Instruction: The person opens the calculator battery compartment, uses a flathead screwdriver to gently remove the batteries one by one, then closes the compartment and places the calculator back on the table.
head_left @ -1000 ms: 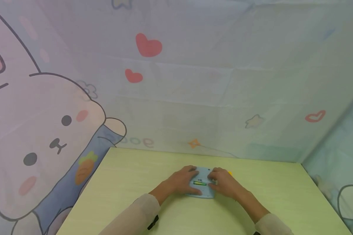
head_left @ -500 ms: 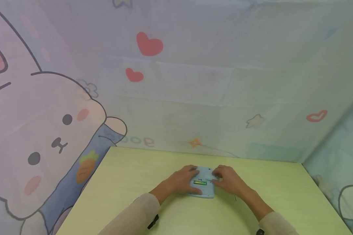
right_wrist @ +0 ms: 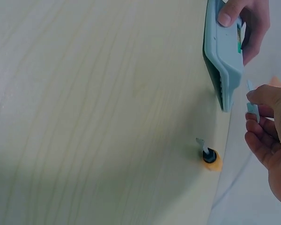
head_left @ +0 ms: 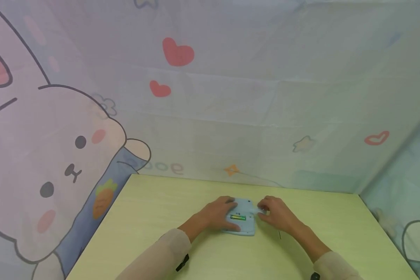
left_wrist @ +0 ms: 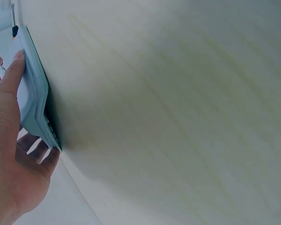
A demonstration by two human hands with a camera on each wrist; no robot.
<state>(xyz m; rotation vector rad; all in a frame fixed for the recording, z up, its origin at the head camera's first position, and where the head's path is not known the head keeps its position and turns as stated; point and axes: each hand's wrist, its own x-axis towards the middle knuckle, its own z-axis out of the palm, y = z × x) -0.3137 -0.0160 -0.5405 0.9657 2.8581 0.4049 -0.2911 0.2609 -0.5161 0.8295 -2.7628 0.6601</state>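
Observation:
A light-blue calculator [head_left: 244, 228] lies back side up on the table, its battery slot uncovered. A green and yellow battery [head_left: 238, 217] sits in that slot. My left hand [head_left: 217, 214] grips the calculator's left side, the thumb across its back near the front edge. Just off the right side, my right hand [head_left: 278, 214] pinches a small light-blue battery cover [right_wrist: 253, 110] between thumb and fingers. In the right wrist view the cover is apart from the calculator.
A screwdriver with an orange handle [right_wrist: 214, 162] lies on the pale wooden table [head_left: 168, 194], close to my right hand; its thin shaft [head_left: 280, 234] shows below the right wrist. A printed cloth [head_left: 224, 105] hangs behind the table. At the far right is a dark cable loop [head_left: 404, 241].
My right hand has moved right, away from the calculator's back, taking the battery cover with it. The left hand and the calculator have stayed in place. The screwdriver's shaft has come into sight.

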